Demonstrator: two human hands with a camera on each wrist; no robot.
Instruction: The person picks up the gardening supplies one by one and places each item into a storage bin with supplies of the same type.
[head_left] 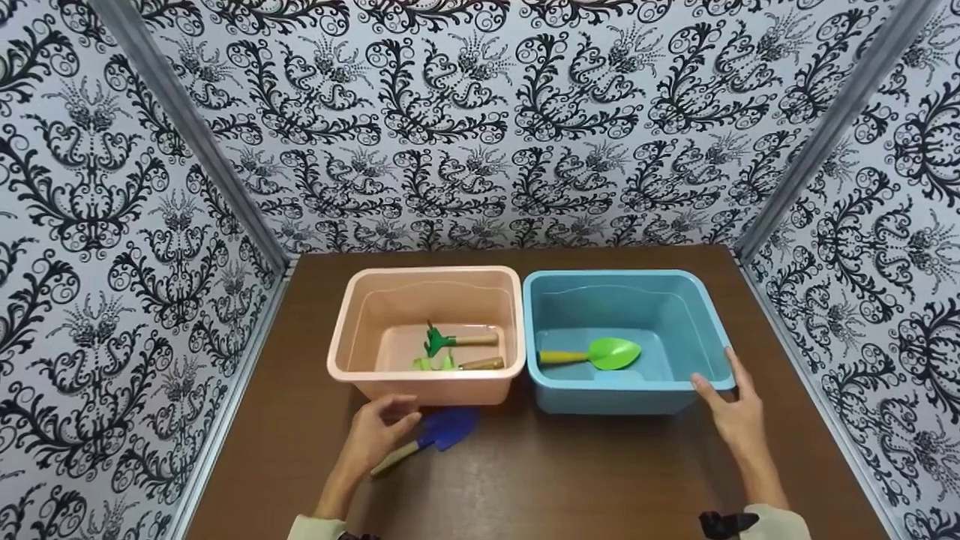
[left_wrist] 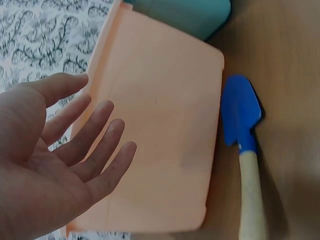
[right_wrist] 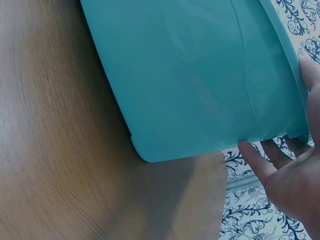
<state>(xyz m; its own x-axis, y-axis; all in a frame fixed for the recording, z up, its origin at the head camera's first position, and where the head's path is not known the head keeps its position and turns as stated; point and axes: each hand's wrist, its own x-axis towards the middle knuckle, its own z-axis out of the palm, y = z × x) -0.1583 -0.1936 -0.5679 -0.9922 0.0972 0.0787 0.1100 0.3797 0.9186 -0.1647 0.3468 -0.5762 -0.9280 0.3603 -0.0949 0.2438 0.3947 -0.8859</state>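
Observation:
My left hand (head_left: 379, 431) hovers by the front of the peach plastic tub (head_left: 442, 393), fingers loosely curved with nothing in them. On the table beside it lies a blue trowel (left_wrist: 242, 105) with a pale wooden handle, partly covered by that hand in the head view. My right hand (head_left: 739, 416) holds the front right corner of the blue tub (head_left: 615, 401), thumb at the rim and fingers against the side wall. Inside the blue tub rests a green trowel (head_left: 613, 353) with a yellow handle.
A green hand fork (head_left: 437, 341) and a light green tool (head_left: 448, 363), both wooden-handled, lie in the peach tub. The two tubs stand side by side on a brown table (head_left: 540, 480). Patterned walls (head_left: 465, 112) enclose the table's back and sides.

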